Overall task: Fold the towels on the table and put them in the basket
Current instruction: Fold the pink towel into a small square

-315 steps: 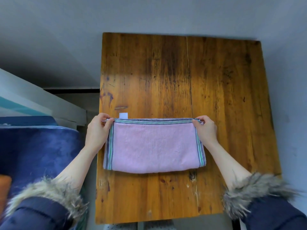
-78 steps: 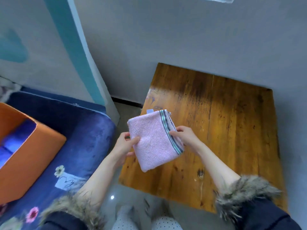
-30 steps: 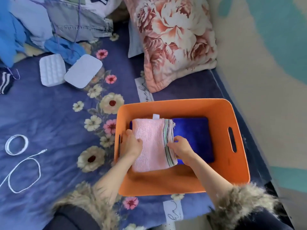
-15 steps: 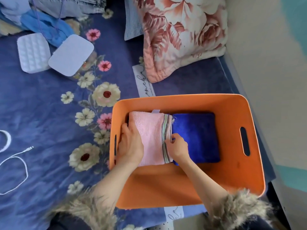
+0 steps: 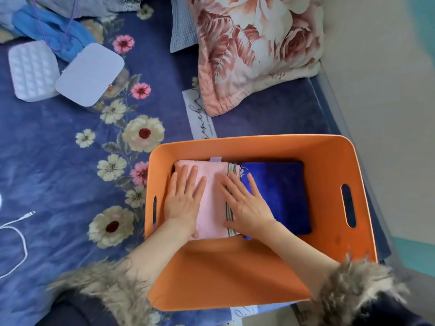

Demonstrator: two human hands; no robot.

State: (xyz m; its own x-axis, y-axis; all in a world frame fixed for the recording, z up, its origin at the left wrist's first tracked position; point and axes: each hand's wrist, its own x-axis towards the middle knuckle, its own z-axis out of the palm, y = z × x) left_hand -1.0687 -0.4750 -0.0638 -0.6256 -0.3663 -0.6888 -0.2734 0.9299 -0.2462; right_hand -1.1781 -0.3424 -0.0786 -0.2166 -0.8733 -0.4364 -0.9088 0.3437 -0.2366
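The folded pink towel (image 5: 213, 208) with a striped edge lies in the left part of the orange basket (image 5: 327, 151), beside a folded dark blue towel (image 5: 280, 191). My left hand (image 5: 183, 201) lies flat on the pink towel, fingers spread. My right hand (image 5: 247, 205) lies flat across the striped edge and partly on the blue towel, fingers spread. Neither hand grips anything.
The basket sits on a blue floral bedspread (image 5: 58, 172). A floral pillow (image 5: 254, 48) lies behind it. Two white boxes (image 5: 89, 74) and blue clothes (image 5: 54, 36) lie at the far left. A white cable (image 5: 16, 231) is at the left edge. A wall (image 5: 388, 78) runs along the right.
The pink towel went from the table into the basket. In the last second both hands let go of its edges and flattened on top of it.
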